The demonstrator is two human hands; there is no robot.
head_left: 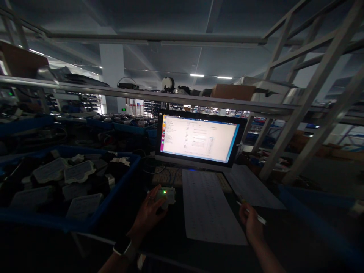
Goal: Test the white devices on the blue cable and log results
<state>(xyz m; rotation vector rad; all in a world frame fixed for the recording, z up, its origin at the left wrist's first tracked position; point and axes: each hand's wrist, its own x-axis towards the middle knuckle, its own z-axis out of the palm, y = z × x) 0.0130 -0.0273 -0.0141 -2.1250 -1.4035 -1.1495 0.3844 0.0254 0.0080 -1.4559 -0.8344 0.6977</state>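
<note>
My left hand (pixel 150 207), with a watch on its wrist, is closed around a small pale electronic device (pixel 167 195) on the dark table. Green and orange lights glow on the device. In my right hand (pixel 250 219) a white pen (pixel 261 219) is held, its tip pointing up and left. That hand is beside the right edge of a long printed sheet (pixel 210 212). Behind it lies a second sheet (pixel 253 185). A keyboard (pixel 166 177) sits behind the device, partly covered by the long sheet.
A lit monitor (pixel 199 140) stands at the back of the table beneath a metal shelf (pixel 176 99). To the left is a blue bin (pixel 113 204) with several similar pale devices (pixel 79 171). Another blue bin (pixel 318 216) stands at right, near slanted metal posts (pixel 309 91).
</note>
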